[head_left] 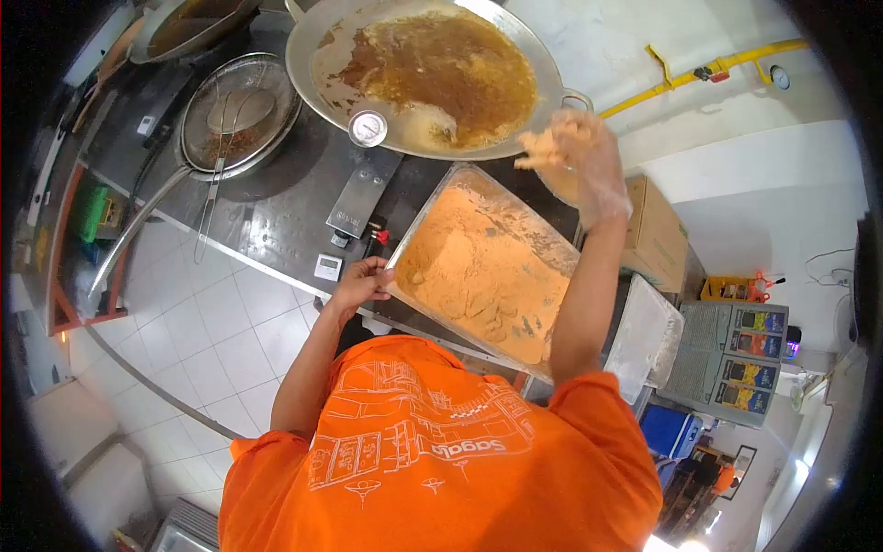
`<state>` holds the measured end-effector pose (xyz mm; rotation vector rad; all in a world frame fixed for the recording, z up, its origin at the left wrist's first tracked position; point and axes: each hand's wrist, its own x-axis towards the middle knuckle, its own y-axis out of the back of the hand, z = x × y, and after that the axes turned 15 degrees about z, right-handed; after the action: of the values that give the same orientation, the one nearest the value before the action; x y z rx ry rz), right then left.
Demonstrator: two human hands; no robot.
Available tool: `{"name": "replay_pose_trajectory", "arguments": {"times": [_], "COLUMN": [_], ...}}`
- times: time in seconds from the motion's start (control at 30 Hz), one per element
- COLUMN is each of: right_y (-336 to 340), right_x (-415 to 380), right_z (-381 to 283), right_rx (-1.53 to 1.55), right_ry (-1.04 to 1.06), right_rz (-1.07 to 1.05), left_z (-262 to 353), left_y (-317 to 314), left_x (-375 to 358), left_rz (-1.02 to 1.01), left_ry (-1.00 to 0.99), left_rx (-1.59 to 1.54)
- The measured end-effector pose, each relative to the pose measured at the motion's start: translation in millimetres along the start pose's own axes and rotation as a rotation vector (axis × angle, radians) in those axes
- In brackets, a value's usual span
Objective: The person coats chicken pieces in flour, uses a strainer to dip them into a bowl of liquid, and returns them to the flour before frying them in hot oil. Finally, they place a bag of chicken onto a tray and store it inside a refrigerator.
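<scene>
My left hand [365, 283] grips the near left edge of a rectangular metal tray [425, 219]. Pale orange breading flour [478, 267] covers the tray's bottom, lumpy in places. My right hand [589, 170], in a clear glove dusted with flour, is raised beyond the tray's far right corner. Its fingers are closed around a ragged, flour-coated piece [544, 147]; what lies under the coating is hidden. Just left of that hand is a wide wok [317, 109] of brown, foaming oil [441, 74]. Below the hand, a round container [559, 184] is partly covered.
A dial thermometer [368, 129] sits at the wok's near rim. Left of it, a strainer [237, 115] with a long handle rests on the dark counter [267, 216]. A small timer [328, 267] lies near the counter edge. At right stand a cardboard box [655, 235] and another tray [646, 331].
</scene>
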<state>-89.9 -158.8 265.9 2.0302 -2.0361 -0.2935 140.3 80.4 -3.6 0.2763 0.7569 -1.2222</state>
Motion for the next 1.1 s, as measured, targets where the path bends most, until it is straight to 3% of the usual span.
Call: {"name": "replay_pose_trajectory", "arguments": {"times": [0.07, 0.1, 0.13, 0.17, 0.23, 0.27, 0.33, 0.37, 0.43, 0.47, 0.53, 0.57, 0.63, 0.7, 0.73, 0.77, 0.93, 1.1], "right_y": [-16, -7, -19, -29, -51, -58, -70, -68, -54, -42, -17, -6, 16, 37, 24, 49, 52, 34], "right_x": [45, 120, 177, 225, 285, 272, 221, 214, 200, 180, 116, 82, 12, -40, -90, -88, -176, -194], "right_z": [-10, 32, 74, 109, 147, 129, 64, 48, 30, 15, -12, -11, -1, 87, 73, 176, 272, 326], "right_rx": [-0.125, -0.126, -0.439, -0.44, -1.226, -1.225, -1.417, -1.415, -1.235, -1.238, -1.044, -1.05, -0.79, -0.882, -0.592, -1.332, -1.141, -0.943], "right_ry": [0.148, 0.158, 0.37, 0.381, 1.168, 1.176, 0.854, 0.852, 0.89, 0.871, 0.863, 0.835, 0.469, 0.336, 0.037, 0.309, 0.075, -0.119], "right_rz": [-0.103, -0.113, -0.264, -0.271, -0.436, -0.438, -0.407, -0.407, -0.117, -0.115, 0.1, 0.105, -0.099, -0.172, -0.221, -0.563, -0.48, -0.39], "left_z": [4, 0, -7, -10, -9, -11, -9, -9, -10, -8, -9, -11, -12, -11, -15, -14, -2, 1], "left_y": [-1, 1, 2, 4, 2, 2, 2, 3, 2, 1, 1, 2, 2, 2, 3, 2, 0, -4], "left_x": [-5, -3, 3, 6, 3, 2, 0, 1, 2, 2, 4, 6, 7, 8, 12, 11, 8, 2], "left_rz": [0.014, 0.021, 0.007, -0.007, 0.013, 0.01, 0.014, 0.015, 0.008, -0.002, -0.001, 0.005, 0.029, 0.015, 0.017, 0.002, 0.002, 0.002], "left_ry": [0.003, -0.005, -0.006, -0.008, -0.027, -0.034, -0.03, -0.029, -0.021, -0.027, -0.021, -0.023, -0.008, 0.016, 0.006, 0.017, 0.009, 0.018], "left_rx": [-0.005, -0.017, -0.01, -0.004, -0.004, -0.01, -0.004, -0.002, -0.021, -0.022, -0.009, -0.006, -0.02, -0.026, -0.021, -0.008, 0.079, 0.049]}}
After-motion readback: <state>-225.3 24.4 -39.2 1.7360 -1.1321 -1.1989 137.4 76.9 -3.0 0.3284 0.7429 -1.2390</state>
